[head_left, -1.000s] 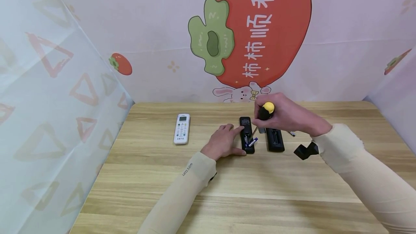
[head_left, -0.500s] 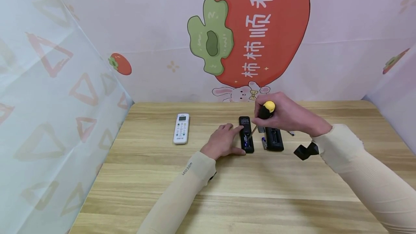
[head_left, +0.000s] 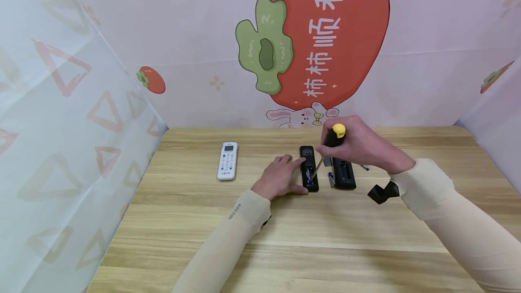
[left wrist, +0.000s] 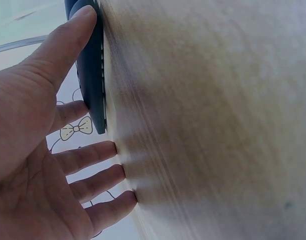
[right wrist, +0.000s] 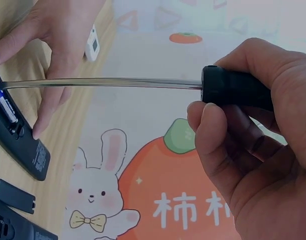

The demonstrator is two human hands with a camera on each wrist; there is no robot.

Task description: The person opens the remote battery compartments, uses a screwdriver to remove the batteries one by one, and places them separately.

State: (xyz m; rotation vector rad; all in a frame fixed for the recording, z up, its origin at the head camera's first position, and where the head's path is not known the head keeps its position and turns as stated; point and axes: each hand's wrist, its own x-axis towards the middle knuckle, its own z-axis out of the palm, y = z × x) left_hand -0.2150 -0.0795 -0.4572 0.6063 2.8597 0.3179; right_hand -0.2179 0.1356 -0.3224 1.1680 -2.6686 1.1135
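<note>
A black remote control [head_left: 308, 153] lies back side up, its battery bay uncovered. One blue-and-silver battery [right wrist: 8, 107] sits in the bay. My left hand [head_left: 278, 177] rests beside it, straight thumb and index finger pressing the remote's left edge, other fingertips on the table. My right hand [head_left: 354, 141] grips a screwdriver [head_left: 335, 137] by its black-and-yellow handle. Its metal shaft [right wrist: 118, 82] slants down into the bay, with the tip by the end of the battery. A loose battery [head_left: 331, 179] lies right of this remote, beside a second black remote [head_left: 345, 183] with an open bay.
A dark battery cover [right wrist: 15, 196] lies between the two black remotes. Another battery [head_left: 366, 167] lies farther right, partly under my right wrist. Toward the left is a white remote control [head_left: 227, 162]. A printed cloth wall [head_left: 203, 98] rises behind the wooden table [head_left: 293, 248].
One battery, lifted out at the bay a second ago, now lies on the table between the black remotes. The screwdriver tip has stayed at the bay; my left hand has not moved.
</note>
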